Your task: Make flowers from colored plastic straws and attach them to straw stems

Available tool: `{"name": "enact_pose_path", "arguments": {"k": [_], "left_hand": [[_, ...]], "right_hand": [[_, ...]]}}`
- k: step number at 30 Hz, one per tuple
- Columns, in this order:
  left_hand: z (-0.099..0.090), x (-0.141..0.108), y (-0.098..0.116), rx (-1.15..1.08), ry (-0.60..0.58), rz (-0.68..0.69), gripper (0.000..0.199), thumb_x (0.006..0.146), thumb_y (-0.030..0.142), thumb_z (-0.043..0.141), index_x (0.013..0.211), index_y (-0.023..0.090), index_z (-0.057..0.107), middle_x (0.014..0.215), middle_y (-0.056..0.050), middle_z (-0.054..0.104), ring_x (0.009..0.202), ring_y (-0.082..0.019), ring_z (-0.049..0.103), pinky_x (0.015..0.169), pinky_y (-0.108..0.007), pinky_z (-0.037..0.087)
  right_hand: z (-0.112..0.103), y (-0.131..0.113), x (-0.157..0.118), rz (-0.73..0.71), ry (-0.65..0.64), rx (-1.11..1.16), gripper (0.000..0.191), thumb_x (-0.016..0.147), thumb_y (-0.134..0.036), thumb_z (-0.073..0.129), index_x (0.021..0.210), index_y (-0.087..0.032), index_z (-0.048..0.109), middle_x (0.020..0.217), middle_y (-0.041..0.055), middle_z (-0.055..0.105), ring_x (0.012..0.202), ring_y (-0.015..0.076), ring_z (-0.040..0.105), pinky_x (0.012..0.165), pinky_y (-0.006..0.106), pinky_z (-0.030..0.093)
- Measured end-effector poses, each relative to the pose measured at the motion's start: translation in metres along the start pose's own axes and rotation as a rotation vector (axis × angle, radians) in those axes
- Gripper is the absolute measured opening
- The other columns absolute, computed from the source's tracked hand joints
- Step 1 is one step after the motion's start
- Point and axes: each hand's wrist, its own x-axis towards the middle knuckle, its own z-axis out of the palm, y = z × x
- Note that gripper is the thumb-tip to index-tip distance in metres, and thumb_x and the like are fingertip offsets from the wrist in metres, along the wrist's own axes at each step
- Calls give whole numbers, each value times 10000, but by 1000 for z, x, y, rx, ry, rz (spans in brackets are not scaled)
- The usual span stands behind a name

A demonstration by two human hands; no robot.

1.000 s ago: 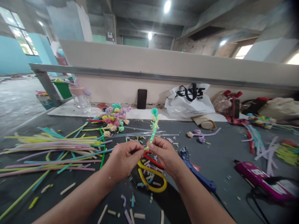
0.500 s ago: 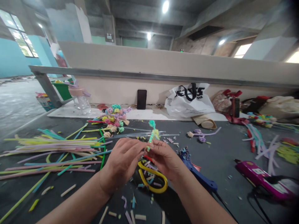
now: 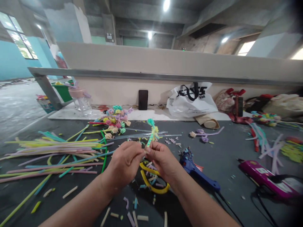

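Observation:
A small pipe-cleaner flower sprig [image 3: 151, 135], with a teal tuft on top, a yellow tuft beside it and a green-and-yellow striped stem, stands up from between my hands. The thumb and fingers of my right hand [image 3: 161, 157] pinch it low on the stem. My left hand [image 3: 126, 162] is closed, its fingertips pressed together at the stem's bottom end; that end is hidden by the fingers. Just below the hands lies a yellow loop handle [image 3: 159, 190], like that of scissors, over short cut pieces. A blue glue gun [image 3: 201, 176] rests right of my right hand.
Loose fuzzy stems [image 3: 59, 148] spread over the left side. Behind them lies a heap of finished blossoms [image 3: 117, 118]. A phone [image 3: 143, 100], a clear cup [image 3: 81, 102] and a white bag [image 3: 193, 102] line the back. A magenta corded tool [image 3: 265, 176] is at right.
My left fingers have come in to the stem's lower end and closed there. The sprig has shifted slightly left and tilts a little more.

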Motion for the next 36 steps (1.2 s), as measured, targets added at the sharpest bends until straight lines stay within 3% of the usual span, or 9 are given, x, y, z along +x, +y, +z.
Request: {"name": "enact_pose_path", "arguments": {"k": [5, 8, 13, 19, 23, 29, 36], "left_hand": [[-1, 8, 0, -675, -160, -811, 159, 666, 201, 655, 583, 141, 533, 534, 15, 546, 476, -72, 453, 474, -189, 330], [-3, 8, -7, -1037, -295, -1016, 186, 617, 203, 694, 589, 133, 524, 483, 15, 535, 446, -77, 472, 442, -178, 286], [-2, 6, -8, -1191, -316, -966, 183, 706, 233, 653, 630, 124, 528, 565, 10, 542, 499, -80, 516, 502, -186, 340], [-8, 10, -1, -1003, -346, -833, 150, 761, 258, 608, 709, 129, 551, 597, 8, 566, 543, -75, 511, 527, -175, 332], [-9, 13, 0, -870, -346, -817, 157, 767, 244, 588, 669, 129, 546, 544, 14, 561, 511, -69, 489, 532, -178, 339], [-4, 11, 2, -879, -324, -874, 146, 739, 235, 594, 651, 135, 534, 533, 26, 540, 488, -75, 480, 513, -190, 343], [0, 13, 7, -693, -238, -800, 188, 762, 266, 563, 624, 140, 558, 542, 25, 565, 515, -77, 490, 571, -193, 368]], "right_hand": [[-1, -1, -1, -59, 14, -202, 276, 618, -361, 725, 612, -159, 538, 566, -40, 470, 544, 95, 384, 552, 235, 297], [-3, -3, -1, -58, -29, -265, 293, 596, -360, 741, 580, -154, 533, 552, -41, 468, 533, 91, 384, 540, 232, 287], [-7, -3, 0, -11, -69, -116, 248, 644, -336, 713, 610, -160, 541, 561, -32, 491, 525, 97, 407, 557, 242, 310], [-10, -4, 1, -13, -67, -132, 259, 661, -347, 707, 609, -158, 537, 566, -27, 483, 550, 106, 418, 590, 253, 337], [-10, -7, 0, -27, -91, -188, 260, 676, -353, 693, 614, -155, 535, 574, -31, 472, 556, 98, 396, 573, 241, 321], [-6, -8, -1, -57, -11, -231, 281, 630, -339, 720, 569, -166, 508, 532, -52, 412, 511, 83, 334, 494, 216, 262], [-4, -1, 1, -89, 63, -110, 264, 683, -353, 678, 593, -173, 508, 539, -47, 426, 517, 93, 366, 531, 228, 318]]}}
